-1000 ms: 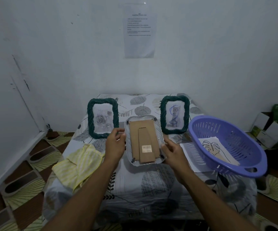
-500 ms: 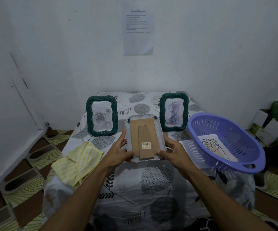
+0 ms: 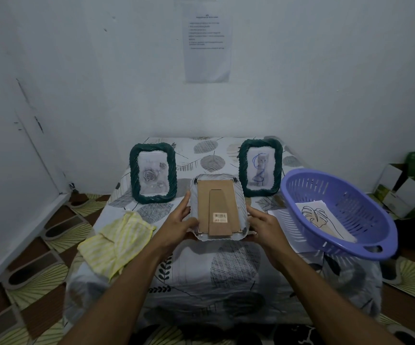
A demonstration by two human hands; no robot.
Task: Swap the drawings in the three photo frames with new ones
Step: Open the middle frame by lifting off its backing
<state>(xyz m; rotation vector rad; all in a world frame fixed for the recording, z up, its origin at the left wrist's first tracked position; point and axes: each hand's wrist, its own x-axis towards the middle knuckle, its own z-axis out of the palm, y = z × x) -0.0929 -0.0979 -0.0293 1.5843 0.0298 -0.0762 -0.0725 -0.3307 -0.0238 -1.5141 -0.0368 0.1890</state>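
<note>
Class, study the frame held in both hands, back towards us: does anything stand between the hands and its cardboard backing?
Nothing covers the cardboard backing: it faces the camera between the left hand and right hand, which grip the middle frame by its edges. Only small dark tabs at its corners seem to pin it in.

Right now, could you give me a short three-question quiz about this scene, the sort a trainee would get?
1. True or false: the left hand and the right hand hold the white frame with its cardboard back towards the camera.
2. Where does the leaf drawing lie? A: in the purple basket. B: on the floor. C: taped to the wall.
3. Fill in: the number of green frames standing upright is ___.
Key: 1 true; 2 A; 3 two.
</note>
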